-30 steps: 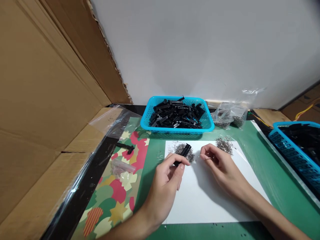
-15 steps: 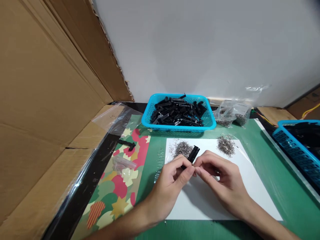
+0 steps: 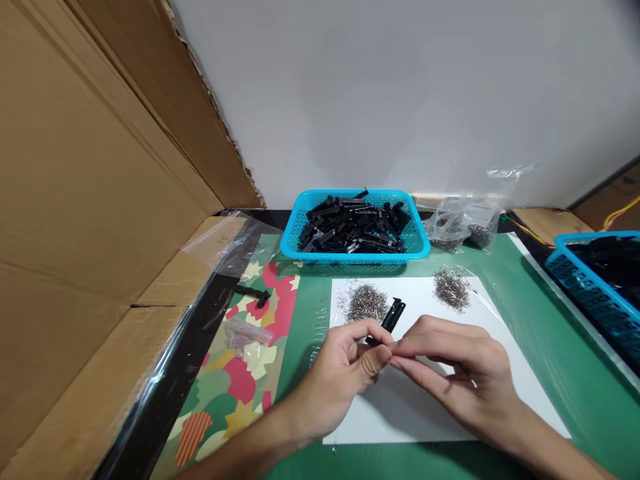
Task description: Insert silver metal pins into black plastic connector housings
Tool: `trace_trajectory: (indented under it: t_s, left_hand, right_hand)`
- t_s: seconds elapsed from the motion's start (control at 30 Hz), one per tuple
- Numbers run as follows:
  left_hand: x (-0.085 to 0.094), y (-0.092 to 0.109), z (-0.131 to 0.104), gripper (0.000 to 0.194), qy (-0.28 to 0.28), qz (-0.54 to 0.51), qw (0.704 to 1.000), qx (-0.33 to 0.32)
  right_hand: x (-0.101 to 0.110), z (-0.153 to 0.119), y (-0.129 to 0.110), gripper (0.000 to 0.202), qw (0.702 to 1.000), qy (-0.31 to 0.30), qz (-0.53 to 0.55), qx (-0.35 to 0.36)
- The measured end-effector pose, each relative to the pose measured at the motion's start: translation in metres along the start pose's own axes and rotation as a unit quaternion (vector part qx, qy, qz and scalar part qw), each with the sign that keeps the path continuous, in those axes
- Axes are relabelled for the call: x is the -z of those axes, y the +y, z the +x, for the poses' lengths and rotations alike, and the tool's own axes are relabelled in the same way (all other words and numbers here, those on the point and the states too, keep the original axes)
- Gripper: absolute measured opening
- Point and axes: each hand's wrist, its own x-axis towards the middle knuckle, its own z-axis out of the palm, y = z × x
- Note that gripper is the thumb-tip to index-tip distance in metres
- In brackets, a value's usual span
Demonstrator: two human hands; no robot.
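Note:
Between the thumb and fingers of my left hand (image 3: 345,367) is a slim black plastic part (image 3: 393,316), its far end tilted up and to the right. My right hand (image 3: 460,363) meets it at the near end, thumb and forefinger pinched together. Whatever sits in that pinch is too small or too hidden to make out. Both hands are over a white sheet (image 3: 425,413). Just beyond them lies a pile of small metal pins (image 3: 367,303), and a second pile of pins (image 3: 451,289) lies farther right on the sheet.
A blue basket (image 3: 355,257) full of black parts stands at the back, with plastic bags (image 3: 463,227) beside it. Another blue basket (image 3: 580,273) is at the right edge. On the left are a patterned sheet (image 3: 240,373), a loose black part (image 3: 255,293) and a cardboard wall (image 3: 90,200).
The black part has turned slightly and now shows more of its grooved side. My right hand's fingers have straightened and the hand has shifted a little right and down.

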Motion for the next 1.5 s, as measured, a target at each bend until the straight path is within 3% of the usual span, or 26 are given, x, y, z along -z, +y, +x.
trace_trajectory:
  t_s: [0.2,0.3,0.47,0.63,0.8,0.97,1.1,1.33,1.5]
  left_hand:
    - [0.001,-0.001,-0.002,0.045,-0.009,0.011,1.000,0.005]
    - [0.004,0.003,-0.001,0.044,0.004,0.083,0.996,-0.023]
    - [0.014,0.010,0.000,0.042,0.029,0.265,0.954,-0.140]
    - [0.023,0.013,-0.001,0.029,0.015,0.361,0.915,-0.180]
    - [0.026,0.016,-0.002,0.024,-0.003,0.398,0.897,-0.192]
    - [0.027,0.019,-0.003,0.023,-0.035,0.422,0.892,-0.159]
    - [0.028,0.017,-0.002,0.020,-0.044,0.431,0.889,-0.149]
    - [0.024,0.015,-0.003,0.023,-0.019,0.405,0.903,-0.140]
    - [0.019,0.013,-0.004,0.023,-0.008,0.432,0.888,-0.156]
  right_hand:
    - [0.005,0.003,0.000,0.008,0.999,-0.019,0.012,-0.048]
    - [0.004,0.005,0.000,0.007,0.994,-0.021,0.025,-0.101]
    - [0.003,0.006,0.001,0.016,0.985,-0.045,0.052,-0.155]
    - [0.002,0.005,-0.003,0.019,0.978,-0.095,0.037,-0.179]
    - [0.003,0.005,-0.005,0.018,0.971,-0.124,0.040,-0.199]
    - [0.003,0.004,-0.006,0.016,0.965,-0.145,0.029,-0.216]
    - [0.002,0.005,-0.006,0.014,0.969,-0.141,0.012,-0.201]
    - [0.001,0.002,0.002,0.016,0.995,-0.018,-0.084,-0.055]
    - [0.000,0.001,0.002,0.019,0.995,-0.016,-0.091,-0.041]
